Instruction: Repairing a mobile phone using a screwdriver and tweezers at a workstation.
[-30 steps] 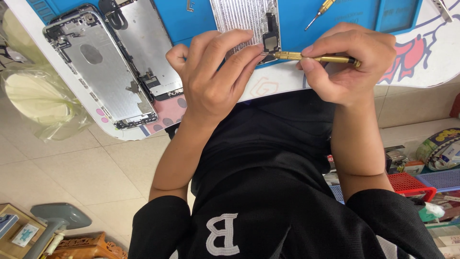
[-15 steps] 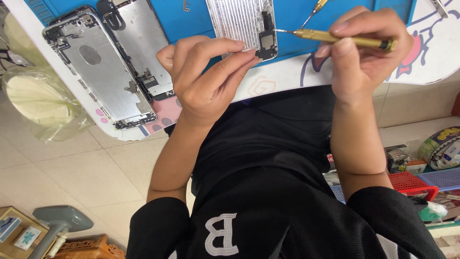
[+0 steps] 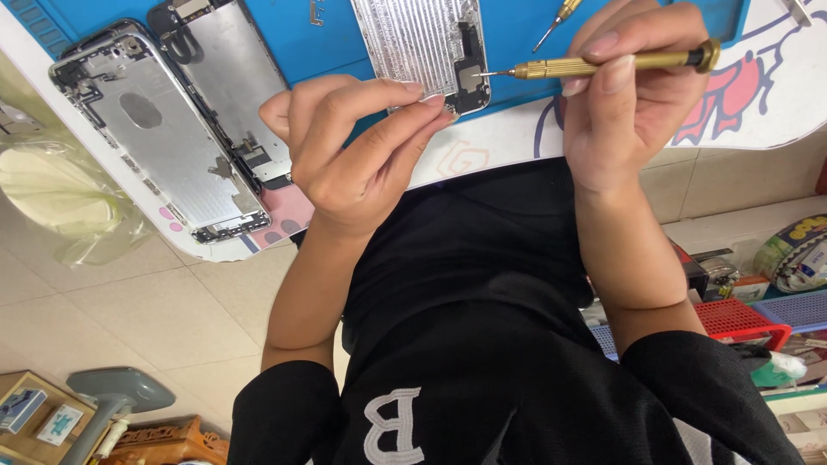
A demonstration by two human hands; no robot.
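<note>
— What are the hands doing?
— The right hand (image 3: 633, 95) grips a brass screwdriver (image 3: 603, 65), its tip at the silver phone panel (image 3: 422, 47) on the blue mat (image 3: 293, 43) near the tabletop's (image 3: 482, 142) front edge. The left hand (image 3: 353, 151) pinches that panel's near edge.

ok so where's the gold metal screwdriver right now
In the head view the gold metal screwdriver lies level in the right hand, upper right, its tip at the edge of the ribbed silver phone plate on the blue mat.
</note>
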